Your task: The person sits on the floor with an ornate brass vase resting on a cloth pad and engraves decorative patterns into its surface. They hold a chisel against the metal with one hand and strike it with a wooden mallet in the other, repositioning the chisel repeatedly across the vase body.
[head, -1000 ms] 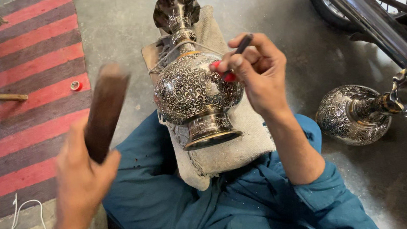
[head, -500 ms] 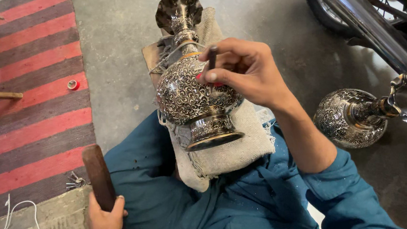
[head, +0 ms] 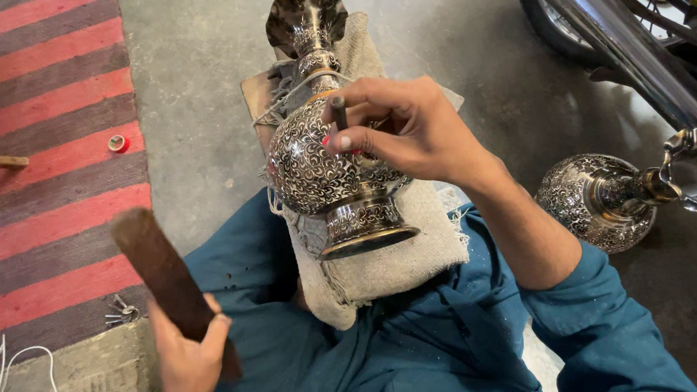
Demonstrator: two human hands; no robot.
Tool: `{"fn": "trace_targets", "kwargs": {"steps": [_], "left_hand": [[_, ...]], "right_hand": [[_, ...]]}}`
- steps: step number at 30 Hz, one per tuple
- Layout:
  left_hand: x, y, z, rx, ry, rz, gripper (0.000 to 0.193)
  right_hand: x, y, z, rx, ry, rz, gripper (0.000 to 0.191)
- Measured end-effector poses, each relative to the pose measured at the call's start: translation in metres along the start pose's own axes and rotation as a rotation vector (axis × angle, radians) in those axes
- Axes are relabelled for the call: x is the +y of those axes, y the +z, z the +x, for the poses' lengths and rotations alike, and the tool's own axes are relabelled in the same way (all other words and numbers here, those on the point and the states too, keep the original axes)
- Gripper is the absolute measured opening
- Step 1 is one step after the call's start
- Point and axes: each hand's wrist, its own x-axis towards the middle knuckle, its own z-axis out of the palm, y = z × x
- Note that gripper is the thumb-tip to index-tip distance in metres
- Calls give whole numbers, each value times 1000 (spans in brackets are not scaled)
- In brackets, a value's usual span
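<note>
Chisel work on the engraved metal vase [head: 325,168] goes best with the thin punch [head: 339,112] kept steady on the pattern and the wooden mallet [head: 165,278] brought squarely onto its head. The vase lies on a burlap pad [head: 389,260] across the person's lap, mouth toward twelve o'clock. The right hand [head: 406,126] reaches in from four o'clock, fingers pinching the punch against the vase's shoulder. The left hand [head: 186,365], at seven o'clock, is clenched round the mallet's lower end, raised clear of the vase.
</note>
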Motion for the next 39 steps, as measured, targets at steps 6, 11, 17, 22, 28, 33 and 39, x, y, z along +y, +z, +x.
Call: {"fn": "trace_targets", "kwargs": {"steps": [6,11,17,22,28,33,39], "left_hand": [[93,5,34,-79,88,287,55],[160,5,62,-135,322,463,75],[205,8,79,-170,542,531,77],[219,8,89,-239,570,509,76],[221,11,94,-164,701,511,69],[220,11,95,-96,765,736,71],[219,10,98,-54,742,899,74]], "right_hand": [[0,1,1,11,-24,-10,28],[0,1,1,20,-42,-68,32],[1,2,0,28,-38,-13,34],[5,1,1,27,-38,-50,36],[7,0,3,23,-67,-17,36],[7,-2,4,6,-69,-60,33],[8,-4,7,-19,-100,-42,35]]}}
